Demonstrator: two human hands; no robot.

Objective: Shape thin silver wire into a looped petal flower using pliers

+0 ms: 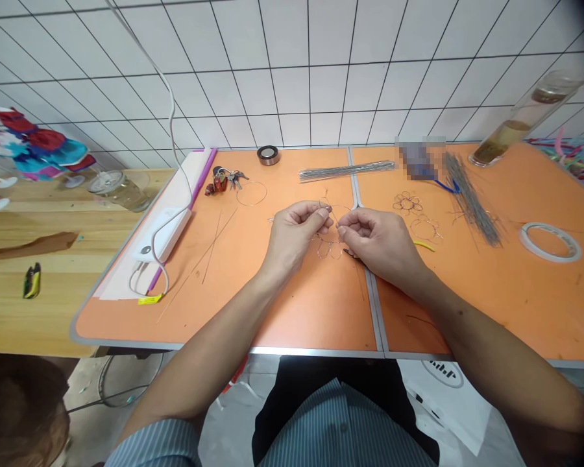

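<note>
My left hand (pixel 299 227) is closed, its thumb and forefinger pinching a thin wire over the orange table. Close beside it on the right, my right hand (pixel 382 237) is closed too, its fingertips on the same wire. A wire flower shape (pixel 329 250) with looped petals shows between and just below the hands; its upper part is partly hidden by my fingers. Under my right hand lies a tool, probably pliers, with a dark tip (pixel 353 255) and a yellow handle (pixel 424 246) showing. Two more looped wire flowers lie to the right, a finished-looking one (pixel 407 203) and a fainter one (pixel 425 227).
Bundles of straight wire (pixel 345 171) and darker wire (pixel 474 201) lie behind and to the right. Around are a tape roll (pixel 268 155), keys (pixel 234 178), a wire ring (pixel 252 193), a white ring roll (pixel 551 242), a white power strip (pixel 163 235) and a tall jar (pixel 525 120).
</note>
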